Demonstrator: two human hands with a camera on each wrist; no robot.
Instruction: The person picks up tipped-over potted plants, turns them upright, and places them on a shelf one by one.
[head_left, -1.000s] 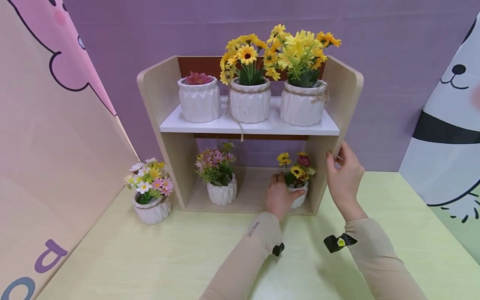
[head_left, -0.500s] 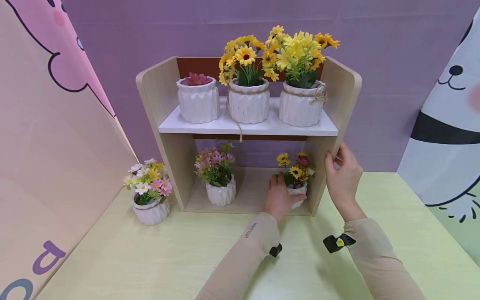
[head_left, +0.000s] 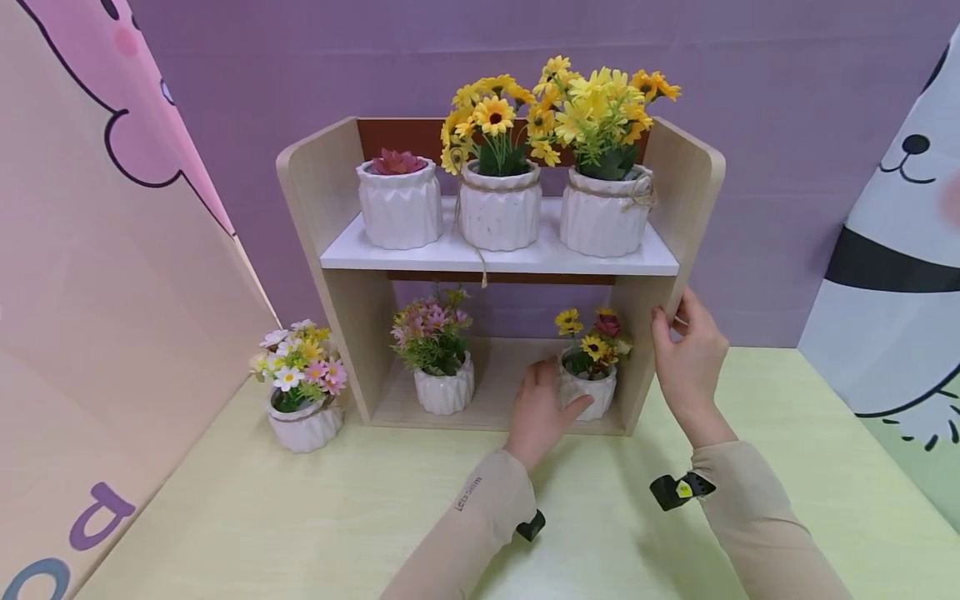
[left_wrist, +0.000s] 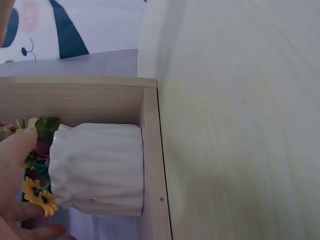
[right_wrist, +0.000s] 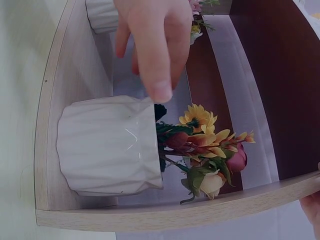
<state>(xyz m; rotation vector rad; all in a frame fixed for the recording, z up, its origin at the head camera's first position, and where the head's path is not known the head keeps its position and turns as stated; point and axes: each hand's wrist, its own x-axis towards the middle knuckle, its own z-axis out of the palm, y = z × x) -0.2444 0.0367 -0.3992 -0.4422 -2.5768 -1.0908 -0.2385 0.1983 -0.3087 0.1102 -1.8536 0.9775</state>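
In the lower right of the wooden shelf [head_left: 498,267] stands a white ribbed flowerpot [head_left: 588,390] with yellow flowers and a dark red rose. My left hand [head_left: 542,417] is at the pot's left front, its fingers spread loosely and not wrapped round it. In the right wrist view the left thumb [right_wrist: 161,91] is close by the pot's rim; whether it touches, I cannot tell. With thumb and fingers, my right hand [head_left: 690,362] grips the front edge of the shelf's right side panel [head_left: 678,208]. Its fingers behind the panel are partly hidden.
A pot of pink flowers [head_left: 444,390] shares the lower level. Above are a succulent pot [head_left: 401,208] and two pots of yellow flowers [head_left: 498,212], one with a hanging string. Another pot [head_left: 306,427] stands on the table [head_left: 315,517] left of the shelf.
My left hand has let go of the flowerpot and drawn back toward the left and front, uncovering more of it. The right hand keeps its place on the side panel.
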